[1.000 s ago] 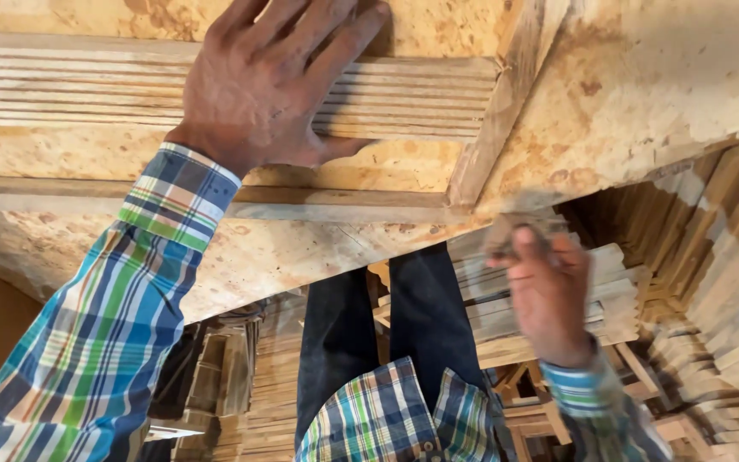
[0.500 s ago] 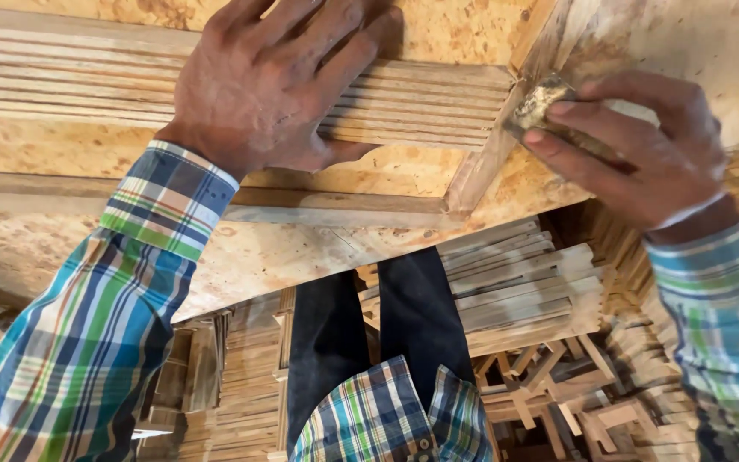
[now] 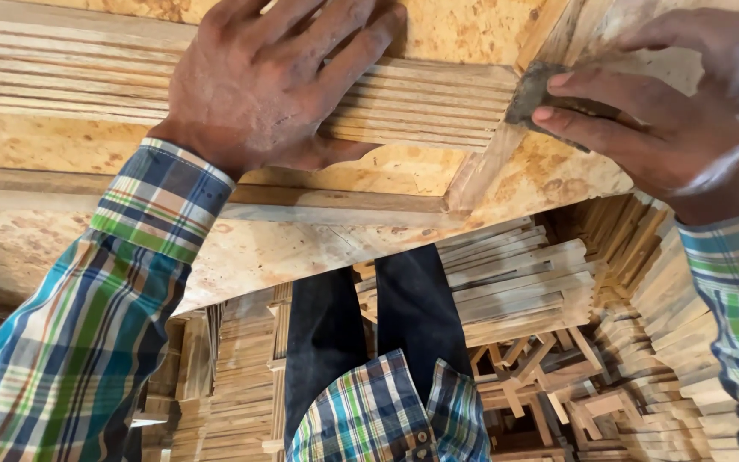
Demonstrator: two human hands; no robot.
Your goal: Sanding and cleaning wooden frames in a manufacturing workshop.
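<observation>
Slat row on board, stop strip right.

Chipboard tabletop, pale, speckled. On it: row of thin wood strips, w/ angled wood batten at end.

Under the chipboard bench, stacked wooden slats lie right of the dark trouser legs; small wooden frames sit below those slats.

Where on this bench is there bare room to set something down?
Bare board lies between the slat bundle and the bench's front edge, beside the left hand. The right hand, holding a sanding pad, crowds the far right; stacked slats fill the floor.
</observation>
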